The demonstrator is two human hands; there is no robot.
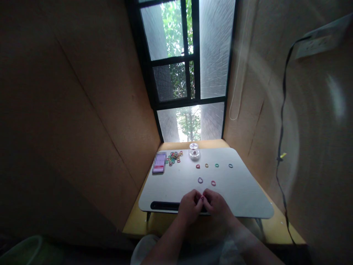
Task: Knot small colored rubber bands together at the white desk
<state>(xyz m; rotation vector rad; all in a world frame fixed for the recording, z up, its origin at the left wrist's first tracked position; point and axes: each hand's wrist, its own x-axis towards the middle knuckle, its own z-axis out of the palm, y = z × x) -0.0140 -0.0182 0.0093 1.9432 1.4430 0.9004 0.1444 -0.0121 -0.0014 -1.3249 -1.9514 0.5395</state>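
Observation:
My left hand (191, 204) and my right hand (216, 204) meet over the front edge of the white lap table (171, 187). Both are closed in a pinch, fingertips together. Between the fingertips shows a small dark pink-purple thing (202, 197), mostly hidden, its kind too small to make out. Just beyond the hands lie a purple ring-shaped band (200, 180) and a pinkish-red band (213, 183). Farther back, a row holds a red band (198, 166), a yellow-orange band (206, 165), a green band (217, 165) and a blue-grey band (231, 166).
A pile of multicoloured bands (174, 157) lies at the back left, beside a phone-like slab (159, 162) with a blurred face. At the back stands a clear round container (194, 152). The tabletop's front has a black slot (164, 205). A black cable (281, 121) hangs at right.

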